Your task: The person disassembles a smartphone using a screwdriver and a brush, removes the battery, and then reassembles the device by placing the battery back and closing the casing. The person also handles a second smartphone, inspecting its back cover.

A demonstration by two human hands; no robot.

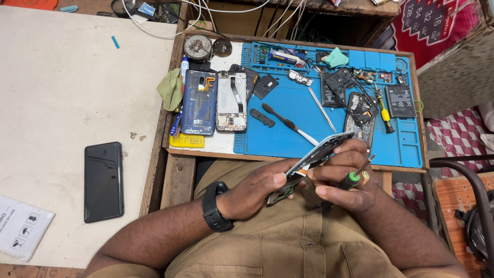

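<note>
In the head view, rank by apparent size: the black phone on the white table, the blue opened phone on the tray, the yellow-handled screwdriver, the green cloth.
Largest to smallest:
1. black phone, though it lies nearer the camera
2. blue opened phone
3. green cloth
4. yellow-handled screwdriver

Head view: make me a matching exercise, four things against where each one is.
Things:
1. opened phone
2. green-handled screwdriver
3. black phone
4. yellow-handled screwdriver

Places:
A. lying screen-up on the pale board at the left
B. gripped in the right hand
C. lying on the blue mat, near its right end
D. held tilted in the left hand, above the lap

Pairs: 1-D, 2-B, 3-A, 4-C
</note>
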